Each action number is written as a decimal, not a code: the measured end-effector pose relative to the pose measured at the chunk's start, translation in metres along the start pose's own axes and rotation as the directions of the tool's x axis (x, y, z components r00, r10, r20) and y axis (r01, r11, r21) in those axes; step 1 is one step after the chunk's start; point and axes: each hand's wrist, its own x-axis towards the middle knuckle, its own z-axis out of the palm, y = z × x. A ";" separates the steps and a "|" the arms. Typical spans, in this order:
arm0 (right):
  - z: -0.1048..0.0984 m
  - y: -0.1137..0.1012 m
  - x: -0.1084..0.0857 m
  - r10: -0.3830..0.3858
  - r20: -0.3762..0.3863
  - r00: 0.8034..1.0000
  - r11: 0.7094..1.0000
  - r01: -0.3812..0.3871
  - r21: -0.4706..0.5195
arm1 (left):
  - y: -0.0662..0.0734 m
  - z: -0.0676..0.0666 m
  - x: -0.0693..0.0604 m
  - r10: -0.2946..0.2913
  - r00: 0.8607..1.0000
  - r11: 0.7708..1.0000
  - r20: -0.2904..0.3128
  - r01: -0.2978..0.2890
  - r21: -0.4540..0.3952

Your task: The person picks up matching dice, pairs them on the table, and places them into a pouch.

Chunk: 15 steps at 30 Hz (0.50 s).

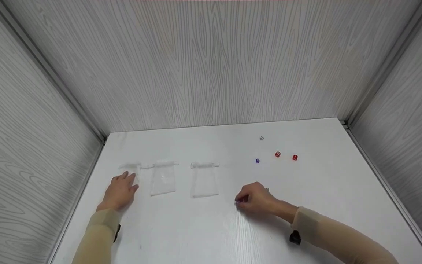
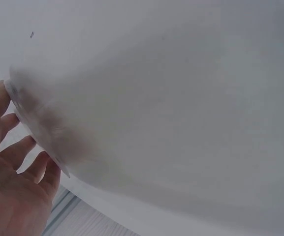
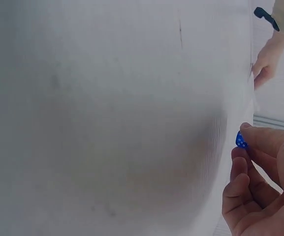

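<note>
In the head view my right hand (image 1: 256, 200) is low over the table, right of the pouches. Its thumb and fingertips pinch a small blue die (image 3: 240, 140) with pale pips, as the right wrist view shows. My left hand (image 1: 119, 190) rests on the leftmost sheer white drawstring pouch (image 1: 132, 167), its fingers loosely bent and covering part of it. That pouch looks like a thin clear edge under the fingertips in the left wrist view. Two similar pouches lie flat beside it, a middle one (image 1: 163, 179) and a right one (image 1: 204, 181).
Beyond my right hand lie a blue die (image 1: 257, 160), two red dice, one nearer (image 1: 277, 154) and one farther right (image 1: 295, 157), and a clear die (image 1: 261, 138). Another small piece (image 1: 267, 189) is partly hidden behind the hand. Pale panels (image 1: 214, 66) wall the white table (image 1: 181, 231).
</note>
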 end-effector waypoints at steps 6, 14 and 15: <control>0.005 -0.001 0.000 -0.010 0.025 1.000 1.000 0.011 -0.028 | 0.002 -0.001 -0.001 -0.011 1.000 0.999 0.006 0.012 -0.030; 0.009 0.000 -0.003 0.031 0.044 0.999 0.999 -0.031 -0.018 | 0.001 -0.001 0.000 -0.004 1.000 1.000 0.012 0.005 -0.015; 0.009 -0.001 -0.003 0.035 0.043 0.998 0.999 -0.034 -0.018 | 0.001 -0.002 0.001 -0.002 1.000 1.000 0.011 0.002 -0.009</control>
